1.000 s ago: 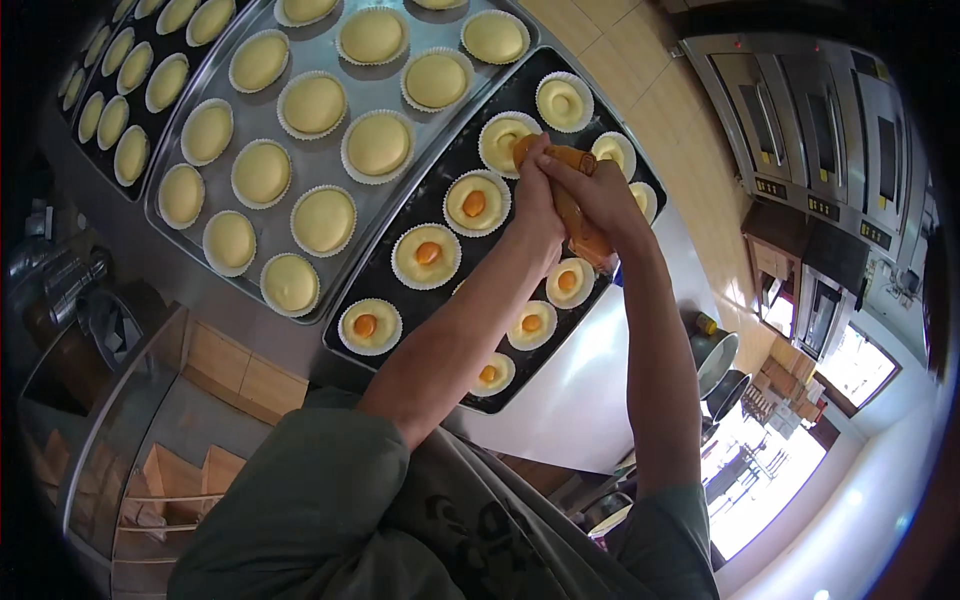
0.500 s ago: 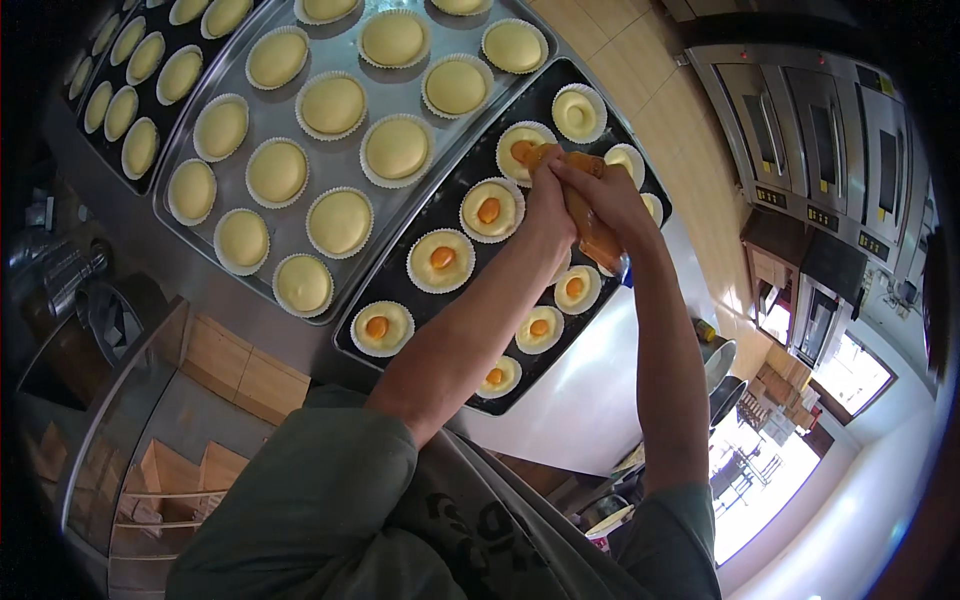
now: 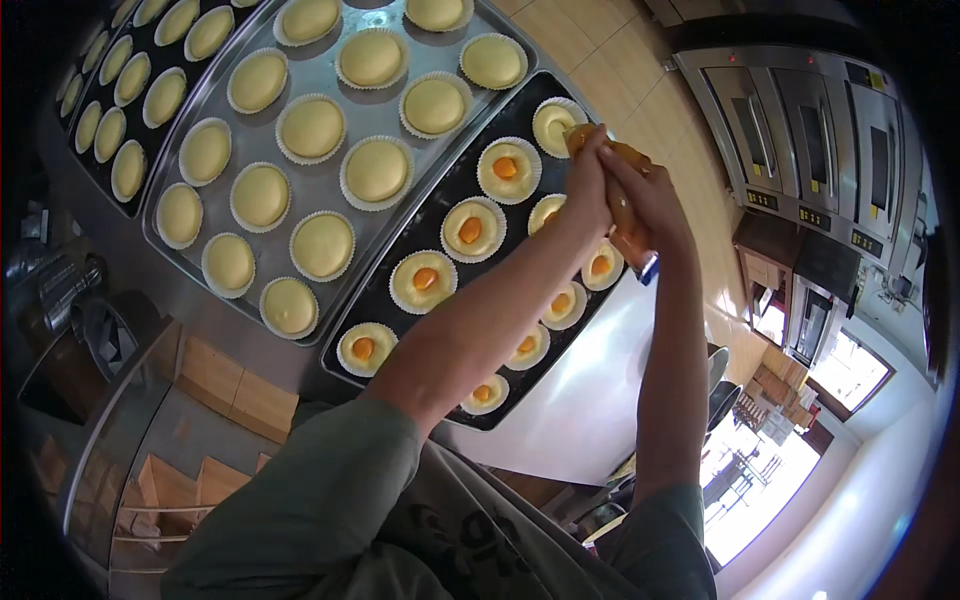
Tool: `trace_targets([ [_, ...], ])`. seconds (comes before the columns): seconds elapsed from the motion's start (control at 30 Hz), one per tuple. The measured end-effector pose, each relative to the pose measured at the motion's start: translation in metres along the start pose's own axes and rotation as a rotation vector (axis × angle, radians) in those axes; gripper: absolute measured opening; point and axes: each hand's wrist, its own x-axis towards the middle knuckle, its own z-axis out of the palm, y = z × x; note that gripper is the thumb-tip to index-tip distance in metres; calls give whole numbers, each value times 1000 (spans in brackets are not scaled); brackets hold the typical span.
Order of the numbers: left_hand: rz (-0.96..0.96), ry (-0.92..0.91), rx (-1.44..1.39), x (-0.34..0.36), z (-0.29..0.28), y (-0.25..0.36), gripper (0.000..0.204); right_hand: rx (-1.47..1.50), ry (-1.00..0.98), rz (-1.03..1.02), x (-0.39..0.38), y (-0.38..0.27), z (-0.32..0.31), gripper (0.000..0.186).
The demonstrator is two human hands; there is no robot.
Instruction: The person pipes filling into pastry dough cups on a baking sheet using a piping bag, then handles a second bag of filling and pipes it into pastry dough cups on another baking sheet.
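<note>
Left hand [image 3: 588, 188] and right hand [image 3: 652, 203] grip a piping bag [image 3: 634, 245] of orange filling [image 3: 619, 209]

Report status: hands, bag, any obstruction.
Left hand, right hand gripping orange piping bag. Tip at far-end dough cup; no filling visible there. Left forearm hides part of black tray.

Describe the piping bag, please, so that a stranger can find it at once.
Find the silver baking tray; the black baking tray lies just to its right. Above the black tray's far right part, the left hand and right hand clasp one orange piping bag. Its long shape sets it apart from the round, pale buns.
</note>
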Motion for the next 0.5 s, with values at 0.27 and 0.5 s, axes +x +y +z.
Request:
trace_targets([
  [0.27,-58,47,58,81,-33,17,38,-144,100,99,64,27,11,69],
  [0.5,-52,16,76,87,-38,27,44,-226,107,146,70,11,17,72],
])
